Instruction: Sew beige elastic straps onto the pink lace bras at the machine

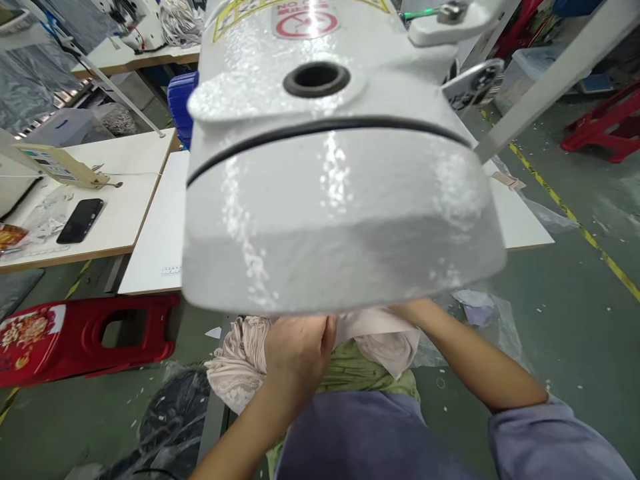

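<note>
A large white press machine head fills the middle of the view and hides what lies beneath it. My left hand is closed at its lower edge, thumb against the fingers, on pale pink fabric. Only the wrist end of my right hand shows, at the fabric's right side; the machine covers its fingers. Below the hands, a folded piece of the pink fabric hangs over green cloth at my lap. A bundle of gathered cream lace-like fabric lies left of my left hand.
White tabletops flank the machine. On the left one lie a black phone and a beige control box. A red plastic stool stands at left, near a dark plastic bag. A white post slants at right.
</note>
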Tool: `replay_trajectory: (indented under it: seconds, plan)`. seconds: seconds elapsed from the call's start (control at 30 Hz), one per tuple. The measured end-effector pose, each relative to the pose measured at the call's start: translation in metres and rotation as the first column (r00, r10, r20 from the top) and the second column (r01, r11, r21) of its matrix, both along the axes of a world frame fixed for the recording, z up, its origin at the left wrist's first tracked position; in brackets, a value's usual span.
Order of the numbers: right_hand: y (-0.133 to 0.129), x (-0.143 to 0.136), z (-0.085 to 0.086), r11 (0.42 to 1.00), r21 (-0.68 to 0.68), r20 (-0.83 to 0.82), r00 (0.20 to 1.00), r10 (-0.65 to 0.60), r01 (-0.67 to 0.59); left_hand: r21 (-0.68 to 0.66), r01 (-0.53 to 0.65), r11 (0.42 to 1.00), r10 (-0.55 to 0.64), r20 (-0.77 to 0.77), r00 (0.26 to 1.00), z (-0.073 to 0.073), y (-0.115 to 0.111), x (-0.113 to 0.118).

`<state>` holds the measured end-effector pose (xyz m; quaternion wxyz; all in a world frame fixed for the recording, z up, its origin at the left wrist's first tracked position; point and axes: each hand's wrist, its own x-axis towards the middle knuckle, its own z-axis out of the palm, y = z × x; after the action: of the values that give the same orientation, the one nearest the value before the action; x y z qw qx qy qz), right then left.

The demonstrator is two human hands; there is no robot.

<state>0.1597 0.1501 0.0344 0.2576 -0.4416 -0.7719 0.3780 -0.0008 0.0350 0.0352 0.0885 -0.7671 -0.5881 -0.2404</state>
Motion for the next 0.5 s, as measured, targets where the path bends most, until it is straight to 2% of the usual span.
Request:
replay_trajectory:
  seconds: [0.23,0.5]
  plan:
    - [0.0062,-0.0046,-0.0043,1.000,0.031,0.036,0.999,-0.004,0.003,0.043,-0.016,0.999,0.020,-0.094,0.995,-0.0004,0.0020,-0.0024]
    - [0.0073,-0.0058,-0.0009,1.000,-0.010,0.004,1.000,-0.007,0.007,0.006,-0.039,0.999,0.039,-0.083,0.996,0.0035,0.0029,-0.0014]
